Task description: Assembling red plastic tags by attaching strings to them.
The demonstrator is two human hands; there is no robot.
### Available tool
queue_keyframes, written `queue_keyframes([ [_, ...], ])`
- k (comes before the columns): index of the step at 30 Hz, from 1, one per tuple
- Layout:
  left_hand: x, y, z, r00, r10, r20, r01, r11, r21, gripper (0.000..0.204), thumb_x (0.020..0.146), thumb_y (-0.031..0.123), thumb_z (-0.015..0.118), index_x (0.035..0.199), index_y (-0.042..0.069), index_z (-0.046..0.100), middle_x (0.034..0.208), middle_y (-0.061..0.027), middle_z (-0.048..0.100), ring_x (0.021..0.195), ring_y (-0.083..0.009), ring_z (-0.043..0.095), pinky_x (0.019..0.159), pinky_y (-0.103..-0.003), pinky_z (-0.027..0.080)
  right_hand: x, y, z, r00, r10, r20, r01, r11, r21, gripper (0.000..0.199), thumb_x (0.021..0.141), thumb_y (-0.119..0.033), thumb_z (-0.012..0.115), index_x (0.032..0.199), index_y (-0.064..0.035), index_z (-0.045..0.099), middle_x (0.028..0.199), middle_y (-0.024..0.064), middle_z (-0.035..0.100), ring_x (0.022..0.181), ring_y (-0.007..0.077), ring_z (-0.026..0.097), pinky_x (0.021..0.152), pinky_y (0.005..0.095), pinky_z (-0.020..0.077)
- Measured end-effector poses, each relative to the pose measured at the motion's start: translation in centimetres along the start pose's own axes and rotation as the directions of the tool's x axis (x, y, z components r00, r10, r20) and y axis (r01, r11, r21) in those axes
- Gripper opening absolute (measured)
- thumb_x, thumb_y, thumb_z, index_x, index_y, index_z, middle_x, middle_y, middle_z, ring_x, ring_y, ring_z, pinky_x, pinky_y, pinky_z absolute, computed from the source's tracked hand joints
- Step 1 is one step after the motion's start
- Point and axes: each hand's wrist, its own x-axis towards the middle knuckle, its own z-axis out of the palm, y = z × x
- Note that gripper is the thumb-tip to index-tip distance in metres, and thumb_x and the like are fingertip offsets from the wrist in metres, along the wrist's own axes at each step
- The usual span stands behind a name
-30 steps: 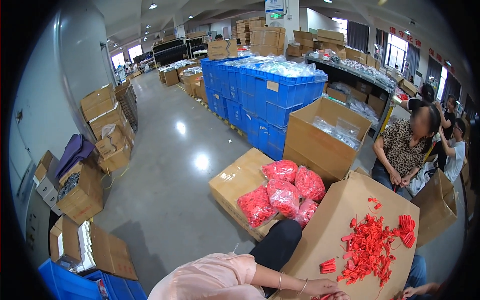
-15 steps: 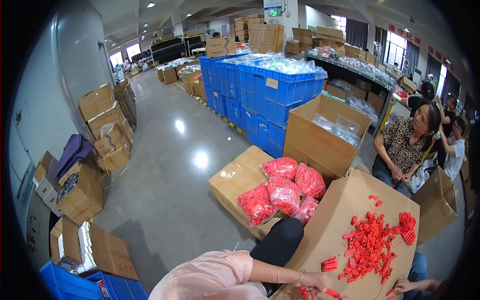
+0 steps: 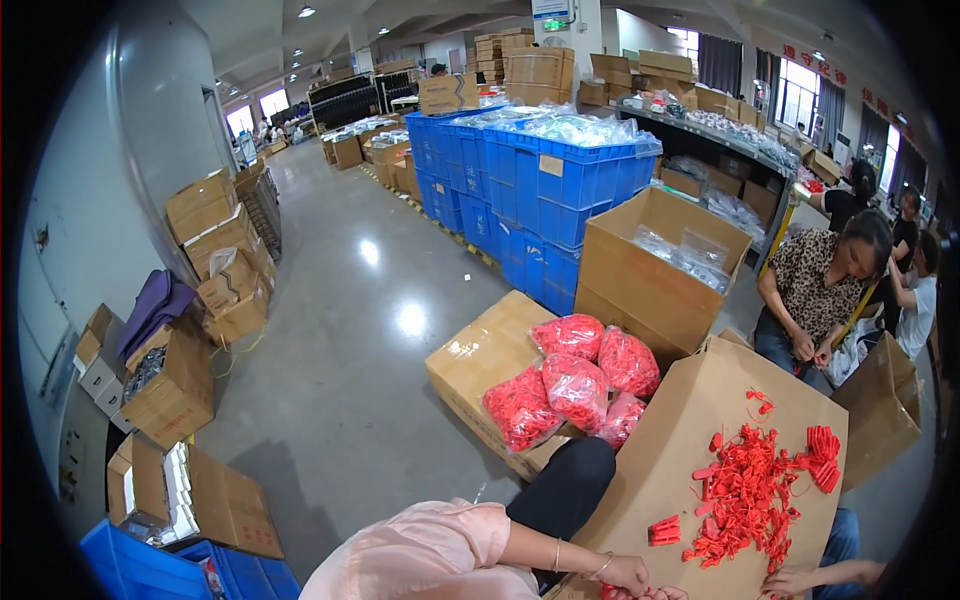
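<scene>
My left hand (image 3: pixel 627 574), with a bracelet at the wrist, is closed at the front edge of a cardboard-topped work surface (image 3: pixel 655 440). Its fingers pinch a small red plastic piece, mostly hidden by the fingers and cut by the lower edge. Just the fingertips of my right hand (image 3: pixel 668 593) show, drawn together and touching the left fingers; what they hold is hidden. Beyond my hands lies a small row of red pieces (image 3: pixel 664 530). A heap of red corded pieces (image 3: pixel 745 490) covers the middle, with a neat stack of red strips (image 3: pixel 823 458) beside it.
A co-worker's hand (image 3: pixel 792 581) reaches the heap from the right. Bags of red pieces (image 3: pixel 575 385) lie on a carton (image 3: pixel 470 365) left of the surface. An open box (image 3: pixel 655 265) and blue crates (image 3: pixel 530 190) stand behind. Another person (image 3: pixel 810 290) sits at the far right.
My hands have drawn together, and the red piece that stuck out between them is now mostly covered. The co-worker's hand has moved against the heap. The person at far right has lowered their head.
</scene>
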Motion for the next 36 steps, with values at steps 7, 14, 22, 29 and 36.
queue_keyframes([
  [7, 0.3, 1.3, -0.1, 0.947, 0.206, 0.246, -0.276, 0.914, 0.297, 0.019, 0.077, 0.017, 0.061, 0.071, -0.001, 0.060, 0.060, -0.0008, 0.056, 0.052, -0.0073, 0.051, 0.048, -0.022, 0.040, 0.2, 1.0, -1.5, 0.993, 0.064, -0.096, -0.051, 0.990, 0.131, 0.004, 0.081, -0.007, 0.057, 0.084, -0.0045, 0.055, 0.076, 0.0063, 0.058, 0.064, 0.0155, 0.057, 0.056, 0.0258, 0.0468],
  [14, 1.2, 2.0, -1.1, 0.981, -0.110, 0.158, 0.188, 0.719, -0.669, 0.020, 0.087, 0.019, 0.053, 0.091, 0.000, 0.058, 0.073, -0.0057, 0.061, 0.063, -0.0108, 0.059, 0.059, -0.022, 0.049, 1.8, 3.4, 0.6, 0.991, 0.123, -0.060, -0.070, 0.832, 0.551, 0.008, 0.083, -0.008, 0.055, 0.087, -0.0006, 0.056, 0.078, 0.0073, 0.060, 0.068, 0.0140, 0.059, 0.063, 0.0242, 0.0492],
  [22, 2.6, -0.1, 1.5, 0.979, -0.167, -0.117, 0.087, 0.861, -0.501, 0.017, 0.088, 0.016, 0.050, 0.089, 0.000, 0.055, 0.065, -0.0070, 0.057, 0.053, -0.0120, 0.055, 0.048, -0.024, 0.048, 0.6, 6.5, 1.8, 0.685, -0.568, -0.457, 0.411, 0.819, -0.401, 0.007, 0.079, 0.002, 0.058, 0.085, -0.0017, 0.058, 0.083, 0.0078, 0.056, 0.071, 0.0152, 0.053, 0.059, 0.0244, 0.0430],
  [29, 2.6, 0.5, 2.5, 0.951, 0.009, -0.310, -0.099, 0.956, -0.276, 0.009, 0.087, 0.009, 0.051, 0.083, 0.001, 0.052, 0.065, -0.0051, 0.056, 0.049, -0.0097, 0.053, 0.043, -0.021, 0.044, -0.1, 3.2, 0.4, 0.558, -0.830, 0.014, 0.344, 0.216, -0.914, 0.018, 0.063, 0.000, 0.068, 0.079, -0.0062, 0.061, 0.086, 0.0098, 0.051, 0.082, 0.0257, 0.050, 0.071, 0.0340, 0.0419],
  [36, 2.2, 0.7, 2.7, 0.960, 0.124, -0.251, -0.139, 0.989, -0.043, 0.011, 0.088, 0.011, 0.051, 0.088, 0.000, 0.053, 0.068, -0.0030, 0.057, 0.056, -0.0066, 0.053, 0.049, -0.020, 0.045, 0.0, 1.2, 0.1, 0.583, -0.795, 0.166, 0.473, 0.166, -0.865, 0.019, 0.065, -0.002, 0.066, 0.083, -0.0047, 0.060, 0.098, 0.0083, 0.056, 0.090, 0.0267, 0.053, 0.077, 0.0370, 0.0413],
])
